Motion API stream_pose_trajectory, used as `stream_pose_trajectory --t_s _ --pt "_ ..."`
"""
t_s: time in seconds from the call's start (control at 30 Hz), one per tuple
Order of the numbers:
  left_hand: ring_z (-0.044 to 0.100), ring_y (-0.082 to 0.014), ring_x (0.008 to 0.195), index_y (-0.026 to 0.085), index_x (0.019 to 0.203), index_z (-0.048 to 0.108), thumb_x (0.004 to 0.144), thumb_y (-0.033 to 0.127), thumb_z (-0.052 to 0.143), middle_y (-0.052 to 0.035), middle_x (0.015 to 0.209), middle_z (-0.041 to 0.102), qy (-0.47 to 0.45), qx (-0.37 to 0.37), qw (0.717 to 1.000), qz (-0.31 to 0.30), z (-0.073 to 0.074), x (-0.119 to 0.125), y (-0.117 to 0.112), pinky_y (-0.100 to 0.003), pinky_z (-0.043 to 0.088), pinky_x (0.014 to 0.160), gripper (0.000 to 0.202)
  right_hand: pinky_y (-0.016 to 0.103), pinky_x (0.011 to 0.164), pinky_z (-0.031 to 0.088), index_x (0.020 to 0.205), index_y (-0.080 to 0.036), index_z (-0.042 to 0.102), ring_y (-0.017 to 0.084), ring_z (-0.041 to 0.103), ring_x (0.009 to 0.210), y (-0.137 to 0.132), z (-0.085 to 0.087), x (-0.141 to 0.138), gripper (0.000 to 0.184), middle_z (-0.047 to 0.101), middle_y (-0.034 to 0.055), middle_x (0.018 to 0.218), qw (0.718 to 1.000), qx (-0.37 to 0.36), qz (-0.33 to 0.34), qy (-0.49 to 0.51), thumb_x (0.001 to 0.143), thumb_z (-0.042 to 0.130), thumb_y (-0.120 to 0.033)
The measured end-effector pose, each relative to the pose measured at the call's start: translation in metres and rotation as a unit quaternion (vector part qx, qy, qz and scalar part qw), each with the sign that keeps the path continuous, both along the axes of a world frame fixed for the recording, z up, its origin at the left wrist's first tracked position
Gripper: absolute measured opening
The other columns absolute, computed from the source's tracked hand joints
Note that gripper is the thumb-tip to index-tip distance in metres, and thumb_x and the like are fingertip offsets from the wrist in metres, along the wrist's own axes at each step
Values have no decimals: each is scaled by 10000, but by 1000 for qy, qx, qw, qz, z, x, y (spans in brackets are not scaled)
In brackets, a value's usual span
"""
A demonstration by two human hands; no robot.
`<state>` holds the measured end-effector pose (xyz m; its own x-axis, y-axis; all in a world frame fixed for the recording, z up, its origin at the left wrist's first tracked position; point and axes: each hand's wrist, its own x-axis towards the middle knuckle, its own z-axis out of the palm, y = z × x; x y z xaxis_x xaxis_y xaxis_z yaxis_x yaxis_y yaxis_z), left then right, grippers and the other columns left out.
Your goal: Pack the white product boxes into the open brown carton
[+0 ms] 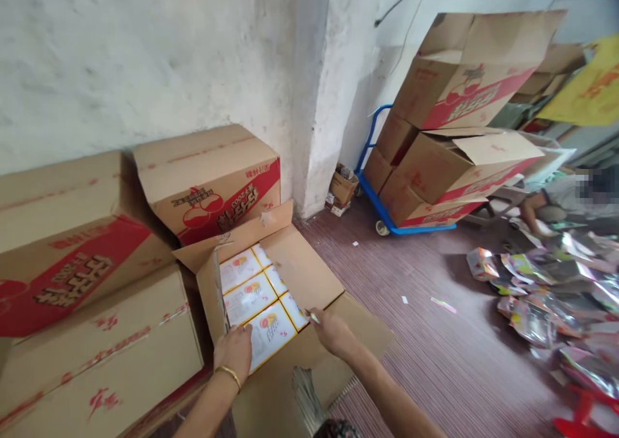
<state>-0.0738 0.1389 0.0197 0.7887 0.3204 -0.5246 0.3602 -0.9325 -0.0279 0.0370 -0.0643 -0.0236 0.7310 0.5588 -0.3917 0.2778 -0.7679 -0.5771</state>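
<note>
Unpacking stage judged: open brown cardboard carton on floor, white printed packets inside. Left hand laid flat on nearest packet; right hand pinched on its corner. Lifting required next.

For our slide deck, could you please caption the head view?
Both hands, left hand and right hand, reach into an open carton of white packets.

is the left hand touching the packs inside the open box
Touching: the head view shows the left hand lying flat on the nearest white pack in the open box, no gap visible.
</note>
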Motion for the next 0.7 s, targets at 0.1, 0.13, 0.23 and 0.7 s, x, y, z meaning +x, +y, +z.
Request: stream_pose_trajectory --t_s 0.1,0.13,0.23,0.7 --pt "543 -246 1156 129 1285 544 884 27 211 -134 1133 638 2 0 999 33 5 -3 6 -402 453 937 531 318 944 475 1243 -165 582 225 588 1156 22 -15 12 445 600 129 1296 987 -58 148 -38 857 389 -58" --pt "542 -237 1159 134 1330 508 892 36 212 -133 1159 626 5 -3 999 50 6 -6 8 -387 459 937 537 328 938 486 1243 -157 581 230 582 1163 28 -23 14 466 559 133 1347 975 -94 195 -53 842 383 -27" --pt "570 -206 1113 178 1440 375 915 72 246 -123 1246 582 13 0 994 108 0 -22 12 -333 482 909 551 390 839 539 1186 -143 606 274 614 1093 41 -52 24 445 542 154 1352 935 -185 288 -94 836 372 0" --pt "613 -245 1000 260 1491 247 938 165 353 -120 1138 624 20 109 961 252 -6 16 -23 -448 484 920 571 397 715 568 1029 -139 644 263 612 955 48 -65 87 221 583 136 1152 854 -74 485 -175 855 510 -110"
